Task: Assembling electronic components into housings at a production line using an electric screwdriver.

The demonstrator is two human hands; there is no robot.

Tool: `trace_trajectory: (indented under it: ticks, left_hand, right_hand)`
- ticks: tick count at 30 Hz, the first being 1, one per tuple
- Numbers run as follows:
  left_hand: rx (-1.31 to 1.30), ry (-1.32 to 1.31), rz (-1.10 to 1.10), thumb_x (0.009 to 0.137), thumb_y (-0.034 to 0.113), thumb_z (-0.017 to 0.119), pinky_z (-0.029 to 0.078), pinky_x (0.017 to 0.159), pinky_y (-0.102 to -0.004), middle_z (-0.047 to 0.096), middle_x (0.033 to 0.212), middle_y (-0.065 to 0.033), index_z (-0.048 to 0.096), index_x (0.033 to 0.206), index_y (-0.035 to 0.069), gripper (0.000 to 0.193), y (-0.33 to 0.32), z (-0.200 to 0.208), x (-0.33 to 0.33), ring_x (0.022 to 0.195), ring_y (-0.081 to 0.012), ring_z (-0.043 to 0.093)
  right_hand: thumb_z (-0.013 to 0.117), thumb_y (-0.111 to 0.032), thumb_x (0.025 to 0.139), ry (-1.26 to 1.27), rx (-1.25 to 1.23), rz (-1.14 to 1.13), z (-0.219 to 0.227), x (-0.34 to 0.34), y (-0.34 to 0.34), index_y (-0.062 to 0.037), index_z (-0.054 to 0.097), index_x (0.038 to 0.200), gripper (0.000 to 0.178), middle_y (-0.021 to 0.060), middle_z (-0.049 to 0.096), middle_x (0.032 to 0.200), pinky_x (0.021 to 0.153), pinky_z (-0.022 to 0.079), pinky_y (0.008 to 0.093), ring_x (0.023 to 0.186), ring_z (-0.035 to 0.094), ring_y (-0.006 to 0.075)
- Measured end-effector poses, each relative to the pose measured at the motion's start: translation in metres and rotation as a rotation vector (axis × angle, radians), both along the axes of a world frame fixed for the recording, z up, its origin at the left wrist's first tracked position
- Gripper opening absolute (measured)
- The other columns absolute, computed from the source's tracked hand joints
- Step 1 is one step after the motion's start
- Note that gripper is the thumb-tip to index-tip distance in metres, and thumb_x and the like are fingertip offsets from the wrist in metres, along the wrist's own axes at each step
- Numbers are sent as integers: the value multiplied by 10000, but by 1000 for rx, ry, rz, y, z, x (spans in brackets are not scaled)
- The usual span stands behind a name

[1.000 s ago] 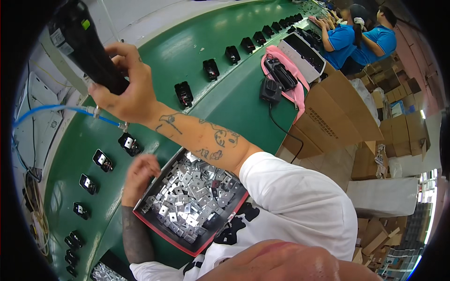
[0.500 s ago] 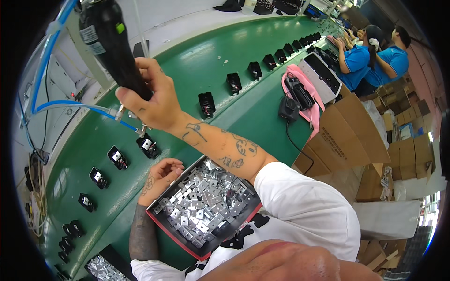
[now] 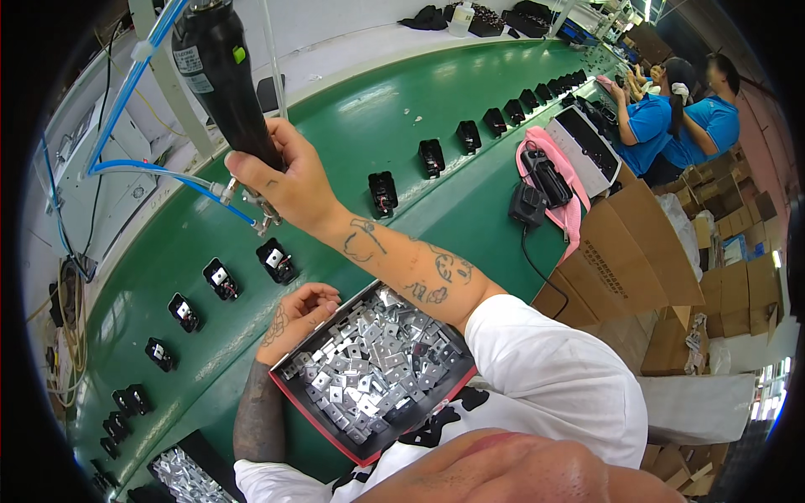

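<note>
My right hand (image 3: pixel 289 180) is wrapped round the black grip of a power screwdriver (image 3: pixel 222 80), held upright over the green bench. Below my hand, a metal fitting with blue air tubes (image 3: pixel 231 199) hangs a little above a black housing (image 3: pixel 276 261) with a silver plate in it. My left hand (image 3: pixel 303 318) rests on the bench, its fingers curled; whatever they hold, if anything, is hidden. Beside it, a red-edged box (image 3: pixel 298 407) full of small silver metal plates (image 3: pixel 377 360) sits against my body.
More black housings (image 3: pixel 220 279) stand in a curved row along the bench (image 3: pixel 344 126). A pink bag (image 3: pixel 570 222) with a black charger (image 3: pixel 528 204) lies to the right, near a cardboard box (image 3: pixel 620 251). Two people in blue shirts (image 3: pixel 650 121) work at the far right. Another bin of metal parts (image 3: pixel 189 478) is lower left.
The view has shifted slightly, so the bench appears further right. My right hand has drawn the screwdriver and fitting a little away from the housing. My left hand stays beside the box.
</note>
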State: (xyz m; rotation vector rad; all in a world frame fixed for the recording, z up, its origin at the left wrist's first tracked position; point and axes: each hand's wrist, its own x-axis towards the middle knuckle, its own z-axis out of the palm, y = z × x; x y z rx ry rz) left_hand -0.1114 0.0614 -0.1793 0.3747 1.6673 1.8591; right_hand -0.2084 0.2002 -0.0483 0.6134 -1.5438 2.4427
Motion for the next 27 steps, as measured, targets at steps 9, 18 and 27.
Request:
trace_trajectory:
  ticks: [9,18,27]
  left_hand:
    - [8,13,-4,929,35,659,467,813,-196,663,993,-35,633,1139,25,212,0,-1,0,871,-80,580]
    - [-25,43,4,934,41,656,461,796,-196,663,976,-32,636,1135,17,203,0,-4,-1,854,-75,572]
    - [-34,25,1,936,46,656,460,793,-196,663,977,-30,638,1133,19,199,1,1,0,848,-72,570]
  right_hand:
    - [719,-168,867,26,20,-25,-3,1,-3,-76,544,1057,274,-14,582,775,507,369,185,567,470,48]
    - [715,-204,872,17,63,-84,-4,1,-3,-77,552,1036,264,-13,574,752,507,371,193,560,461,49]
    - [712,-215,875,40,76,-103,-6,2,-7,-79,557,1015,249,-14,571,746,506,368,198,561,460,49]
